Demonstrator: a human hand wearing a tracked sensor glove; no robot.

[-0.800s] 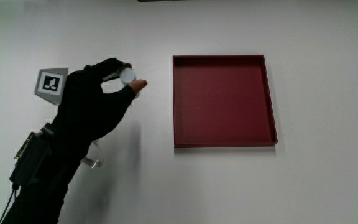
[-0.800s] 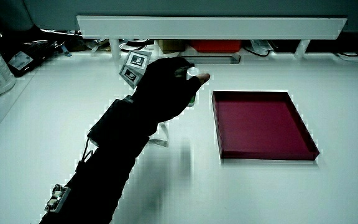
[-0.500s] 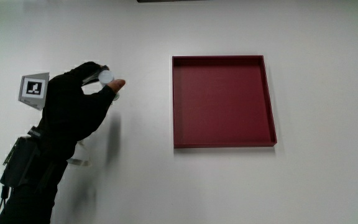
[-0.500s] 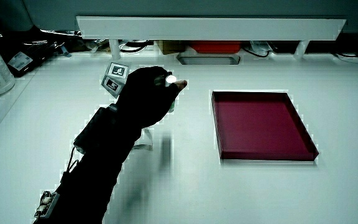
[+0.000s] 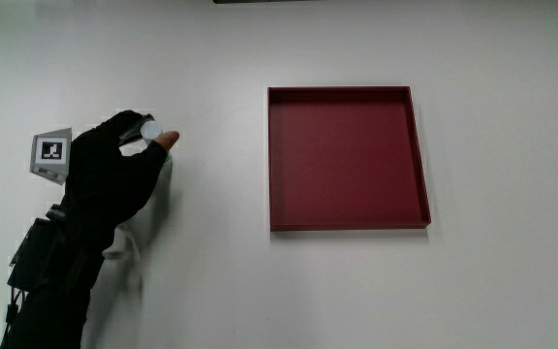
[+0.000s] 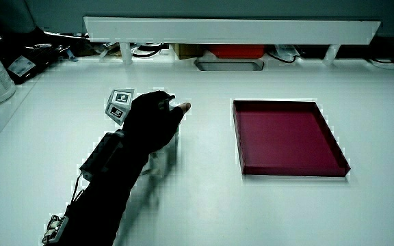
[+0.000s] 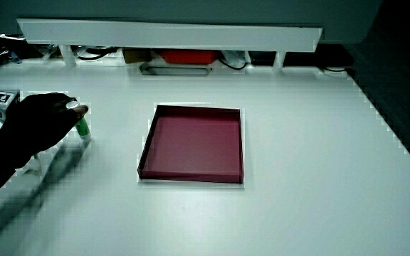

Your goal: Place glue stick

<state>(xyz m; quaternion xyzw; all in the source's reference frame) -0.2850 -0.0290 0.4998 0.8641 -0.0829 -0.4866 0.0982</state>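
The glue stick [image 5: 149, 128] is pinched upright at its cap by the hand [image 5: 112, 179], which has carried it away from the red tray [image 5: 347, 226] and lowered it. In a side view its green body [image 7: 82, 129] stands close to the worktop [image 5: 221, 291], well apart from the tray. I judge the set-down imminent; release is not yet made.

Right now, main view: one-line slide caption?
Gloved hand holds an upright glue stick over bare table, apart from the red tray.
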